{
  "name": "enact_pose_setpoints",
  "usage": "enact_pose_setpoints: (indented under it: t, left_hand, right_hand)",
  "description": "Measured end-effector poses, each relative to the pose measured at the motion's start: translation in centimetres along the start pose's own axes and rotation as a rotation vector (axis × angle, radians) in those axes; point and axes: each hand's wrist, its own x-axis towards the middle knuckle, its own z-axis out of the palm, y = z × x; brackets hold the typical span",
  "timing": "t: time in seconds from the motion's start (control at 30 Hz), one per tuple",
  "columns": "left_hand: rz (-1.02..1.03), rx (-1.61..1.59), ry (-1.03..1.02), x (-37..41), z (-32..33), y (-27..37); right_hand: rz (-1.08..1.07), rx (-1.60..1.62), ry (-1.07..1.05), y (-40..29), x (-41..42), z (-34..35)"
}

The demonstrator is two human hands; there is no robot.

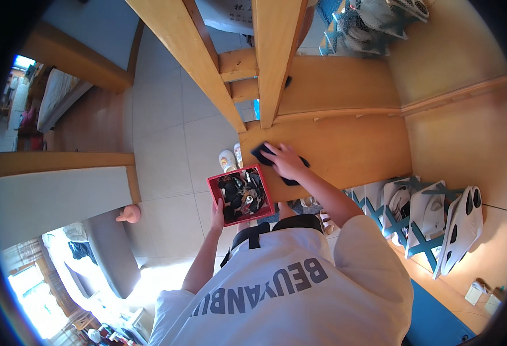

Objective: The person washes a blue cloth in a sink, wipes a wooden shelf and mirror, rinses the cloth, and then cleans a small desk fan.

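Observation:
My left hand (220, 214) grips the left side of a red open box (265, 186), which is held level beside the front edge of a wooden shelf top (348, 151). Inside the box lie a jumble of small dark and metallic items (242, 194), too mixed to name one by one. Over the wooden surface, my right hand (284, 161) presses on a dark cloth (262, 152), its fingers spread across the fabric. The cloth shows on both sides of that hand and is slightly blurred.
Wooden posts (275, 65) rise at the shelf's left end. Pale clogs (227, 160) stand on the tiled floor (162, 173) beyond the box. A folding shoe rack (417, 229) with white shoes is at right, and a blue panel (439, 315) at lower right.

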Motion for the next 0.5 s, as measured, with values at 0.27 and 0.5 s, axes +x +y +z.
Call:
enact_pose_setpoints:
  t: [0.27, 0.5]
  left_hand:
    - [-0.011, -0.001, -0.118, 1.0, -1.8, -1.2]
    - [-0.024, 0.043, 0.004, -0.5, -0.4, 0.5]
  right_hand:
    - [0.945, -0.44, 0.344, 13.6, -13.4, -0.9]
    - [0.536, -0.133, 0.262, 1.4, -1.0, 2.4]
